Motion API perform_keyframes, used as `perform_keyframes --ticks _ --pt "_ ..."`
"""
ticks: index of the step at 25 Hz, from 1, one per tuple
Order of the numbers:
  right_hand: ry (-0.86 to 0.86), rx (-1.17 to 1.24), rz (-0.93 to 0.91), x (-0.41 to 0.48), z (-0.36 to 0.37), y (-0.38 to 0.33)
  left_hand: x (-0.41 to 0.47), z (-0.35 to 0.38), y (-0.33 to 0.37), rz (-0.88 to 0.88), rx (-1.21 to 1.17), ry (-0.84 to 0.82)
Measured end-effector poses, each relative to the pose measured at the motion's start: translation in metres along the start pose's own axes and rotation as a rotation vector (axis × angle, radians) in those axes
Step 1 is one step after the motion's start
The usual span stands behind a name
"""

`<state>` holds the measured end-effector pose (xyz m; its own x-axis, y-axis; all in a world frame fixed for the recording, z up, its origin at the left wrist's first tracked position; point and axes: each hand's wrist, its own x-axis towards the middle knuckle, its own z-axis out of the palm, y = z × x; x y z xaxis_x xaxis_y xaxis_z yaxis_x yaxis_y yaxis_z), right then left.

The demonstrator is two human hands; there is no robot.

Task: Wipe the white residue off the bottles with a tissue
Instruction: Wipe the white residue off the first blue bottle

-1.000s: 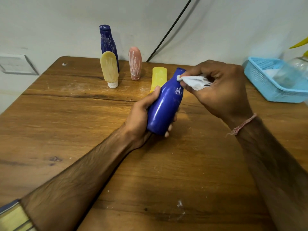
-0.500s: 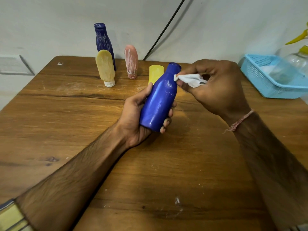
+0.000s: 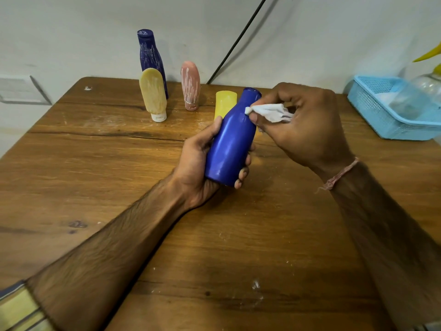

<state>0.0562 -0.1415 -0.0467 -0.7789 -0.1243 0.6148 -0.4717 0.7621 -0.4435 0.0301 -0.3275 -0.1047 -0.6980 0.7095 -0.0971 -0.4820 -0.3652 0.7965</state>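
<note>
My left hand [image 3: 198, 161] grips a blue bottle [image 3: 230, 142] by its lower body, tilted with the neck pointing away and to the right, above the wooden table [image 3: 119, 175]. My right hand [image 3: 303, 125] pinches a crumpled white tissue [image 3: 272, 112] and presses its tip against the bottle's shoulder just below the neck. The blue surface facing me looks clean. A yellow bottle [image 3: 225, 103] stands right behind it, mostly hidden.
At the back stand a dark blue bottle [image 3: 150, 58], a cream tube [image 3: 154, 94] and a pink tube [image 3: 190, 84], all streaked with white residue. A light blue basket [image 3: 391, 108] and a clear spray bottle [image 3: 427, 87] sit at the right edge. A black cable [image 3: 238, 41] runs up the wall.
The left hand has turned the blue bottle slightly and held it a bit more upright. The tissue has slid from the neck down to the shoulder.
</note>
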Motion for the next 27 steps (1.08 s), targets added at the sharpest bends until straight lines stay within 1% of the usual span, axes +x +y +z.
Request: perform_keyframes --ticks 1,3,4,6,7,8,10,11,13,14,17,18,20,21,23,24,26,27 --pt "-0.036 0.008 -0.005 0.001 -0.001 0.001 0.0 0.001 0.0 0.006 0.015 0.004" --pt "-0.164 0.041 -0.018 0.0 -0.003 0.0 -0.001 0.002 0.0 0.019 0.049 0.017" --pt "-0.158 0.039 -0.01 0.0 -0.003 -0.001 -0.001 0.003 0.0 0.019 0.058 0.021" --pt "-0.001 -0.005 0.012 0.0 0.001 0.0 -0.001 0.003 0.0 0.004 0.063 0.02" --pt "0.04 -0.016 0.011 0.0 0.002 0.001 0.0 0.002 0.0 -0.002 0.069 0.017" --pt "0.005 -0.002 -0.001 0.0 0.001 0.001 0.0 0.002 -0.001 -0.002 0.076 0.018" --pt "-0.145 0.036 -0.035 0.0 -0.001 0.001 0.0 0.001 -0.001 0.007 0.085 0.023" --pt "-0.147 0.032 -0.034 0.0 0.0 0.001 -0.001 0.002 -0.001 0.007 0.083 0.025" --pt "-0.006 -0.002 -0.017 0.0 0.002 0.0 -0.001 0.002 -0.001 -0.001 0.075 0.03" --pt "0.02 -0.011 -0.018 0.0 0.003 0.0 -0.001 0.002 -0.001 0.001 0.076 0.034" --pt "-0.184 0.022 -0.08 -0.001 0.003 -0.001 0.0 0.002 -0.002 0.039 0.074 0.053" --pt "-0.18 0.029 -0.077 -0.002 0.004 -0.001 0.0 0.003 -0.002 0.048 0.065 0.057" --pt "-0.076 0.027 -0.067 -0.003 0.01 -0.003 0.0 0.004 -0.002 0.057 0.039 0.074" --pt "-0.092 0.025 -0.098 -0.004 0.014 -0.006 0.001 0.004 -0.002 0.069 0.024 0.087" --pt "-0.266 0.036 -0.171 -0.008 0.02 -0.012 0.003 0.002 -0.003 0.106 -0.023 0.106" --pt "-0.3 0.04 -0.185 -0.008 0.021 -0.012 0.004 0.002 -0.003 0.121 -0.042 0.113" --pt "-0.237 0.041 -0.177 -0.007 0.022 -0.011 0.006 0.0 -0.003 0.139 -0.052 0.142" --pt "-0.252 0.055 -0.174 -0.007 0.022 -0.012 0.007 0.0 -0.004 0.154 -0.057 0.154"
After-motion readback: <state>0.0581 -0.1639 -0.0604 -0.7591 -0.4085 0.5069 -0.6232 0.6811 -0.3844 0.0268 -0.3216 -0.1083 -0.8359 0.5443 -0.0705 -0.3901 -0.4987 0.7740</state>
